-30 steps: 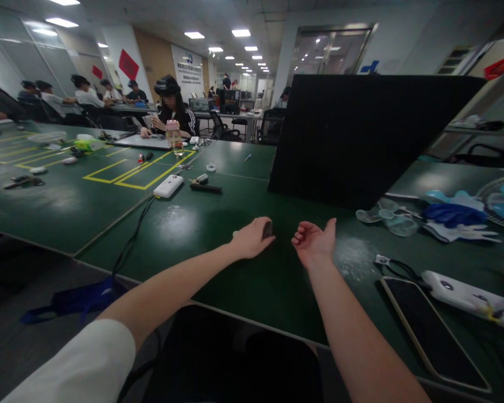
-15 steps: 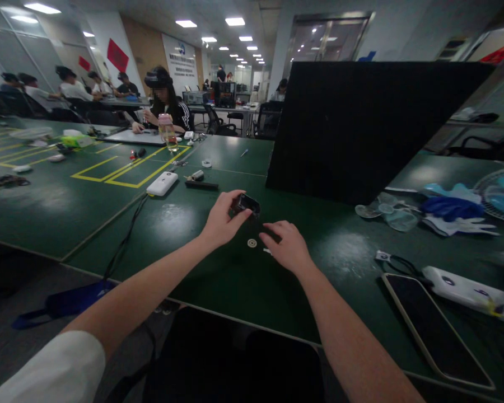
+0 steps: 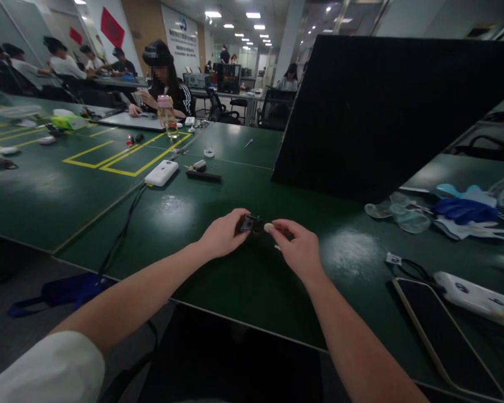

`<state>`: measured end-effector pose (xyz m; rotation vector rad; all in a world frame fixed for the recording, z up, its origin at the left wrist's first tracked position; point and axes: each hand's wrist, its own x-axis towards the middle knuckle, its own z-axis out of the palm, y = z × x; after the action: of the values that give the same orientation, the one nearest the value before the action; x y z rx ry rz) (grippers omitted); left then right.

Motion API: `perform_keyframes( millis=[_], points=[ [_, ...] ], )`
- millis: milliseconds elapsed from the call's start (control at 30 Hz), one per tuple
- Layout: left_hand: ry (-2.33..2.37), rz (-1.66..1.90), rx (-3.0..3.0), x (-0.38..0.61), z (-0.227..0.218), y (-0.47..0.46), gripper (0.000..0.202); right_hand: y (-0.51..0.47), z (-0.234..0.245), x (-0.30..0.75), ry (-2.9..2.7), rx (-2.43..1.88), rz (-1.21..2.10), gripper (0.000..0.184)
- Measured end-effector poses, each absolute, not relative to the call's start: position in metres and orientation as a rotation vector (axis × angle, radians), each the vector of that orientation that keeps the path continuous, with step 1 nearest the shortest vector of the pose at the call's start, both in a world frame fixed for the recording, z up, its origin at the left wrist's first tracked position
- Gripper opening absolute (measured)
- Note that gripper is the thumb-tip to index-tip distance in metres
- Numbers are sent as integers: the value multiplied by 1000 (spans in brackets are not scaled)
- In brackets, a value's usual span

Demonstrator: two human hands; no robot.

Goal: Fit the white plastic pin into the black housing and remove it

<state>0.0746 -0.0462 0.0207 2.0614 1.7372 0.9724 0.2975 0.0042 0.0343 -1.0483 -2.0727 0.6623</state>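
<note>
Between the fingers and thumb of my left hand [image 3: 225, 233] is a small black box-like part [image 3: 249, 224], partly covered by the fingers; I cannot tell its exact kind. My right hand [image 3: 297, 246] pinches a small pale round disc [image 3: 269, 228] at its fingertips, just to the right of the black part. A small gap seems to separate the two. Under my right fingers, a little white piece [image 3: 278, 247] lies on the green table [image 3: 231, 285].
A black panel [image 3: 373, 117] leans at the back right. White power banks [image 3: 162, 173], a dark bar [image 3: 204, 176], a phone [image 3: 445, 336], a clear-bladed fan part [image 3: 403, 212] and gloves [image 3: 466, 210] lie about. A co-worker [image 3: 163, 84] sits across by a bottle [image 3: 168, 117].
My right hand has picked the pale disc up off the table and brought it near the black part. My left hand has lowered slightly and turned the black part. The view has tilted down.
</note>
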Motion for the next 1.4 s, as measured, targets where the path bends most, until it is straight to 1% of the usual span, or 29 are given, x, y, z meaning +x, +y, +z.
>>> perform_keyframes(
  millis=[67, 133, 200, 300, 367, 467, 533, 633, 700, 733, 833, 900, 1000, 1100, 1133, 1267, 1300, 1400],
  points=[
    [1699, 908, 2115, 78, 22, -47, 44, 0, 38, 294, -2081, -984, 628, 23],
    [1666, 871, 2130, 80, 21, -48, 44, -5, 39, 290, -2206, -879, 569, 18],
    [1658, 860, 2109, 82, 19, -49, 45, -9, 40, 284, -2332, -786, 475, 19],
    [1647, 859, 2091, 83, 17, -52, 48, -13, 41, 280, -2351, -861, 306, 21],
    [1642, 853, 2106, 84, 17, -53, 48, -12, 43, 282, -2275, -949, 267, 22],
    [1701, 861, 2083, 83, 17, -54, 48, -5, 46, 294, -2120, -1049, 307, 33],
    [1766, 872, 2031, 81, 16, -52, 49, 4, 47, 305, -2074, -1157, 348, 35],
    [1838, 897, 1957, 76, 14, -48, 49, 20, 41, 321, -2098, -1389, 384, 45],
    [1869, 929, 1923, 72, 12, -46, 48, 29, 32, 326, -2166, -1470, 402, 50],
    [1884, 942, 1909, 70, 12, -45, 48, 32, 27, 327, -2218, -1475, 401, 47],
    [1923, 954, 1891, 67, 10, -43, 48, 38, 15, 327, -2340, -1439, 386, 31],
    [1913, 943, 1902, 67, 10, -43, 48, 39, 10, 327, -2346, -1416, 392, 25],
    [1870, 917, 1917, 67, 12, -45, 47, 42, 6, 332, -2265, -1443, 414, 27],
    [1849, 907, 1917, 69, 15, -47, 46, 49, 2, 344, -2109, -1457, 455, 39],
    [1844, 908, 1915, 69, 16, -48, 46, 52, 0, 348, -2053, -1440, 497, 41],
    [1811, 911, 1905, 70, 20, -50, 46, 54, 2, 353, -1949, -1405, 711, 22],
    [1805, 908, 1903, 70, 21, -50, 46, 52, 5, 350, -1955, -1411, 726, 20],
    [1808, 893, 1911, 71, 23, -51, 45, 42, 18, 337, -1976, -1343, 819, 28]
  ],
)
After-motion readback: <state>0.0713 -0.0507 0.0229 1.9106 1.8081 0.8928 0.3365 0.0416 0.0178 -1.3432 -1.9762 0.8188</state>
